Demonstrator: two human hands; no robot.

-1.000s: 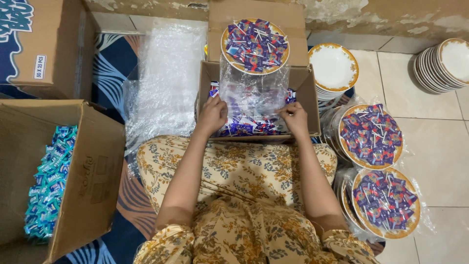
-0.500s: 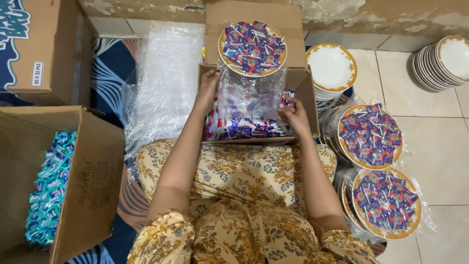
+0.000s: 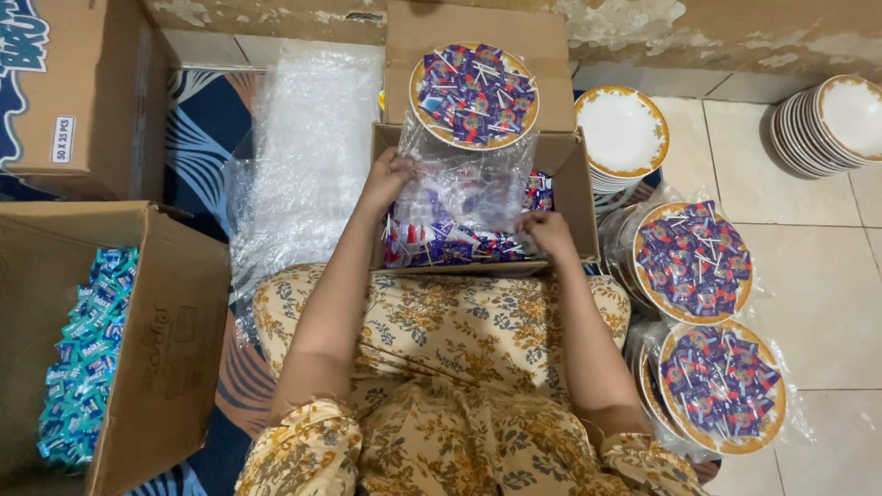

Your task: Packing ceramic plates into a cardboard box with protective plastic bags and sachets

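Observation:
A gold-rimmed plate of purple-wrapped lollipops point(image 3: 474, 95) rests on the far flap of an open cardboard box point(image 3: 576, 197), partly inside a clear plastic bag point(image 3: 464, 188). My left hand point(image 3: 386, 176) grips the bag's left edge. My right hand point(image 3: 544, 230) grips its right edge, nearer to me. Under the bag, the box holds more purple lollipops point(image 3: 441, 246).
Two bagged plates of lollipops point(image 3: 695, 261) point(image 3: 721, 386) lie at the right. Stacks of empty white plates point(image 3: 621, 131) point(image 3: 831, 124) stand behind them. A box of blue sweets point(image 3: 87, 354) sits at the left, beside bubble wrap point(image 3: 303, 156).
My left hand has slid farther up the bag's left edge, away from me. The right hand stays near the box's front right, and the bag is drawn more around the plate.

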